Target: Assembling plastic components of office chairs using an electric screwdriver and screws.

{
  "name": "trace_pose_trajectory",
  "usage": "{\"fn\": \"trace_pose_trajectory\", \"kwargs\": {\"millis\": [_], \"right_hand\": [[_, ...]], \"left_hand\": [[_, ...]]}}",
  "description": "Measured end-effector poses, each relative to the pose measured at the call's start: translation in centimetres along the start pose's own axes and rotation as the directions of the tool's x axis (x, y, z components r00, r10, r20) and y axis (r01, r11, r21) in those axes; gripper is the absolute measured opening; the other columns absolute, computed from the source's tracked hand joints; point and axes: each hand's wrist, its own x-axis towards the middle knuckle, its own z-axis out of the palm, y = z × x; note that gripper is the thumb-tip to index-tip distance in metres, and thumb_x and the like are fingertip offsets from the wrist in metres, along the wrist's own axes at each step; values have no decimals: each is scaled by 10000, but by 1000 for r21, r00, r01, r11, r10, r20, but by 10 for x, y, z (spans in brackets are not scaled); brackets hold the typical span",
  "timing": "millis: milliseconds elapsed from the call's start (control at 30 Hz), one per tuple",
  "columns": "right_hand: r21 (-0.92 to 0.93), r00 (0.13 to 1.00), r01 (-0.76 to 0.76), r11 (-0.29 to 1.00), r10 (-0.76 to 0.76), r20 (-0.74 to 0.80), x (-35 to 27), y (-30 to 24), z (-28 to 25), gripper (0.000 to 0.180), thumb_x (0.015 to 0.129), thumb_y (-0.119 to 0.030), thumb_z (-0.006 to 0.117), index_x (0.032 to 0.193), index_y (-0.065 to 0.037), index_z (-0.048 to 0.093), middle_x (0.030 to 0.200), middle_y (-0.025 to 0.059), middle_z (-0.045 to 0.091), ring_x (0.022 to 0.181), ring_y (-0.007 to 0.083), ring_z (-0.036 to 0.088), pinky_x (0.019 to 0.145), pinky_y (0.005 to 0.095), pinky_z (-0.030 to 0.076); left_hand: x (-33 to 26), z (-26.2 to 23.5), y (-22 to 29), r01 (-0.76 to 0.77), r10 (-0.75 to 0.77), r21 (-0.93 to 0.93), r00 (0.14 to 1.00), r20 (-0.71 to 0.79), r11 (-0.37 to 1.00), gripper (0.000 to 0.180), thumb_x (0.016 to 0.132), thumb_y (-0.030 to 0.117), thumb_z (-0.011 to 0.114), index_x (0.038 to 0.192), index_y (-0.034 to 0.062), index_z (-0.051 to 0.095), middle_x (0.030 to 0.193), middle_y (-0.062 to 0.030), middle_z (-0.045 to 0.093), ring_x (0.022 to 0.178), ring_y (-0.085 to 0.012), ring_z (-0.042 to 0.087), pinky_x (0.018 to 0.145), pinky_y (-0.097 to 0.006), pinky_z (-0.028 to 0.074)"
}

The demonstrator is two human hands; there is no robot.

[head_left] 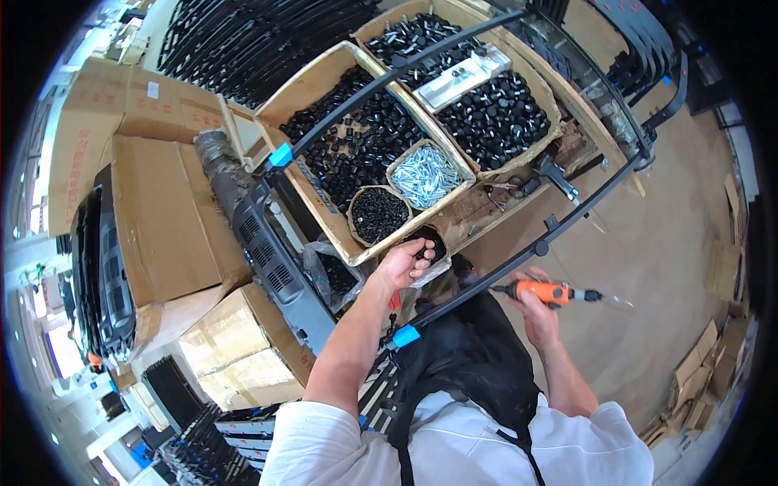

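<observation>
My left hand (403, 261) reaches forward into a small round container of black parts (435, 240) at the near edge of the workbench, fingers curled over a few of them. My right hand (531, 301) grips an orange powered screwdriver (549, 292) with its bit pointing right. A black metal frame (519, 257) with blue end caps (405, 335) lies between the two hands, across the bench.
Cardboard trays of black caps (356, 138) and black knobs (494, 113) sit on the bench, with small bowls of silver screws (425, 175) and black screws (378, 214). Cardboard boxes (162, 211) stack at the left. Flattened cartons (705, 364) lie on the floor at right.
</observation>
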Motion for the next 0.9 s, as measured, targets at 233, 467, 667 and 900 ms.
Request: {"fn": "trace_pose_trajectory", "kwargs": {"millis": [233, 467, 667, 900], "right_hand": [[-391, 852, 435, 811, -231, 469, -51, -104, 49, 546, 890, -86, 752, 1381, -21, 522, 1323, 184, 652, 1353, 387, 598, 1146, 560, 483], [-405, 753, 550, 731, -223, 619, -49, -146, 111, 578, 870, -123, 780, 1378, -16, 527, 1334, 195, 676, 1302, 344, 634, 1126, 492, 490], [-441, 553, 729, 523, -70, 830, -16, -151, 154, 593, 864, -71, 830, 1363, -30, 512, 1335, 198, 677, 1214, 289, 673, 1059, 437, 543], [-258, 369, 658, 707, -4, 929, 15, -103, 220, 527, 890, -56, 829, 1317, -25, 522, 1310, 177, 678, 1203, 253, 670, 1072, 423, 535]], "left_hand": [[-53, 27, -8, -145, 320, -476, 895, 310, 867, 207, 1136, 268, 503, 1083, 83, 578, 801, 20, 492, 490, -49, 365, 414, -233, 272], [-75, 86, -43, -352, 562, -648, 815, 143, 676, 238, 1125, 304, 545, 1099, 80, 619, 952, -37, 576, 637, -94, 452, 520, -237, 358], [-103, 89, -63, -615, 694, -528, 717, -66, 586, 262, 1108, 342, 595, 1118, 85, 648, 897, -6, 602, 701, -98, 515, 582, -241, 403], [-122, 83, -99, -891, 743, -67, 414, -526, 450, 142, 1079, 235, 664, 1094, 93, 665, 811, 27, 660, 619, -49, 529, 513, -213, 395]]}}
